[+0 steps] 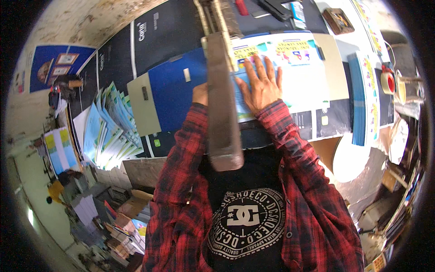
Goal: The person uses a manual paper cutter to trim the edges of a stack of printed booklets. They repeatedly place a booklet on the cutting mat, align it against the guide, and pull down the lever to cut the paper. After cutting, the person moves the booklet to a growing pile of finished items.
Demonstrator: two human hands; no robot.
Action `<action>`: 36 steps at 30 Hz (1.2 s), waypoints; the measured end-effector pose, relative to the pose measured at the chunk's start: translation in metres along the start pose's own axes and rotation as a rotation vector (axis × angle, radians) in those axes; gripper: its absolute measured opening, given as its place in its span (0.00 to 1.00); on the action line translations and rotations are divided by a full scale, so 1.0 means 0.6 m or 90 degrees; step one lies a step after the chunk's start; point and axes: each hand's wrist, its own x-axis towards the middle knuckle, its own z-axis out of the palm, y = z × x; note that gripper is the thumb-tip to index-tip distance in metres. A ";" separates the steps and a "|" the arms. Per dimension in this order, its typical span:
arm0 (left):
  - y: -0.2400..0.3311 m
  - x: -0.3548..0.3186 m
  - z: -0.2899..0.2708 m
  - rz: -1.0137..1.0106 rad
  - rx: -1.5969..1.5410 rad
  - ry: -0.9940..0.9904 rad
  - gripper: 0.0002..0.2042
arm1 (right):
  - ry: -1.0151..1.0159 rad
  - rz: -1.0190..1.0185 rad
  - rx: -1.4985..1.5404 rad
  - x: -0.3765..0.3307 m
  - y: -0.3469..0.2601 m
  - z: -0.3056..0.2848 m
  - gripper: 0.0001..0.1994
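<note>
My right hand [263, 88] lies flat with fingers spread on a printed light blue and white sheet [306, 84], which has yellow and coloured patches along its far edge. On the blue board [174, 88] to the left rests my left hand [200, 94]; a long brown bar [222, 104] hides its fingers. This bar runs from the far side toward my chest, between my two hands and above the sheet's left part. Beige strips border the blue board at the left [144, 106] and the sheet at the right [333, 68].
Fanned printed sheets [111, 131] lie at the left of the dark table, and a neat stack [362, 99] stands at the right. Beyond it is a tape roll [388, 83]. A brown block [338, 21] and a black case-like object [275, 10] sit at the far side.
</note>
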 end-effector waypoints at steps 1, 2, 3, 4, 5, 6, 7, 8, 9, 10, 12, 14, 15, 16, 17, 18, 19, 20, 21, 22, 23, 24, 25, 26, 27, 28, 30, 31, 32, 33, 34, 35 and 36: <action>0.049 -0.025 0.044 0.017 -0.024 0.015 0.18 | 0.009 0.004 -0.022 0.000 0.017 0.019 0.27; 0.112 -0.077 0.072 0.034 -0.041 0.056 0.18 | 0.012 -0.008 -0.022 -0.001 0.018 0.021 0.27; 0.118 -0.090 0.053 0.160 0.192 0.025 0.18 | 0.011 -0.031 -0.023 -0.003 0.010 0.020 0.27; 0.123 -0.088 0.044 0.307 0.412 0.021 0.18 | 0.000 -0.031 -0.048 -0.001 0.010 0.015 0.26; 0.144 -0.104 0.052 0.198 0.237 -0.001 0.19 | 0.004 -0.036 -0.055 -0.002 0.014 0.018 0.26; 0.170 -0.119 0.062 0.096 0.058 -0.004 0.20 | -0.002 -0.028 -0.069 0.000 0.014 0.011 0.26; 0.136 -0.082 0.059 0.098 0.069 -0.031 0.20 | -0.007 -0.019 -0.082 0.001 0.013 0.004 0.26; 0.068 -0.056 0.051 0.092 -0.010 -0.007 0.21 | -0.015 -0.043 -0.101 -0.004 0.006 0.018 0.26; 0.105 -0.072 0.056 0.038 0.055 -0.015 0.20 | 0.008 -0.049 -0.115 -0.006 0.023 0.036 0.26; 0.100 -0.078 0.054 0.021 0.003 -0.007 0.17 | 0.026 -0.063 -0.123 -0.011 0.033 0.050 0.27; 0.110 -0.099 0.051 -0.004 -0.074 0.019 0.17 | -0.028 -0.084 -0.236 -0.014 0.044 0.050 0.30; 0.136 -0.129 0.047 -0.018 -0.126 0.057 0.20 | -0.028 -0.080 -0.253 -0.013 0.052 0.054 0.31; 0.130 -0.127 0.046 0.012 -0.077 0.067 0.20 | -0.028 -0.080 -0.261 -0.011 0.054 0.057 0.31; 0.119 -0.121 0.047 0.042 -0.027 0.077 0.20 | -0.001 -0.061 -0.168 -0.008 0.055 0.062 0.33; 0.128 -0.123 0.049 0.071 0.026 0.087 0.21 | 0.009 -0.058 -0.149 -0.006 0.057 0.062 0.34; 0.137 -0.131 0.057 0.077 0.071 0.094 0.21 | 0.018 -0.054 -0.129 -0.005 0.060 0.061 0.34; 0.145 -0.132 0.061 0.107 0.105 0.083 0.20 | 0.028 -0.050 -0.111 -0.006 0.062 0.060 0.35; 0.151 -0.132 0.064 0.136 0.140 0.071 0.20 | 0.033 -0.049 -0.090 -0.006 0.056 0.045 0.35; 0.154 -0.132 0.068 0.166 0.175 0.059 0.19 | 0.035 -0.053 -0.090 -0.006 0.054 0.039 0.35; 0.136 -0.123 0.072 0.188 0.204 0.162 0.18 | 0.037 -0.057 -0.091 -0.005 0.054 0.034 0.34; 0.141 -0.124 0.069 0.192 0.202 0.140 0.17 | 0.041 -0.056 -0.092 -0.004 0.051 0.025 0.34; 0.148 -0.126 0.061 0.196 0.200 0.117 0.17 | 0.024 -0.042 -0.080 -0.003 0.048 0.017 0.32; 0.153 -0.126 0.058 0.199 0.198 0.095 0.17 | 0.027 -0.047 -0.075 -0.001 0.045 0.009 0.31; 0.150 -0.125 0.059 0.164 0.143 0.071 0.17 | 0.028 -0.053 -0.069 -0.002 0.041 0.004 0.31; 0.142 -0.122 0.062 0.169 0.136 0.077 0.17 | 0.028 -0.060 -0.062 -0.003 0.038 0.001 0.30; 0.130 -0.117 0.068 0.174 0.129 0.083 0.17 | 0.025 -0.058 -0.059 -0.004 0.034 0.000 0.30; 0.137 -0.119 0.072 0.166 0.145 0.081 0.17 | 0.020 -0.052 -0.057 -0.004 0.031 0.000 0.30; 0.140 -0.122 0.070 0.153 0.167 0.075 0.17 | 0.018 -0.050 -0.058 -0.004 0.031 0.004 0.30; 0.148 -0.125 0.067 0.141 0.191 0.066 0.17 | 0.017 -0.046 -0.060 -0.002 0.030 0.006 0.30; 0.148 -0.125 0.062 0.165 0.241 0.067 0.18 | 0.016 -0.043 -0.062 -0.002 0.030 0.007 0.30; 0.146 -0.125 0.055 0.188 0.291 0.068 0.19 | 0.003 -0.043 -0.072 -0.003 0.029 0.009 0.30; 0.149 -0.128 0.050 0.212 0.334 0.067 0.20 | 0.024 -0.048 -0.061 -0.001 0.025 0.010 0.30; 0.134 -0.128 0.049 0.273 0.313 0.110 0.23 | 0.035 -0.040 -0.051 -0.001 0.024 0.009 0.30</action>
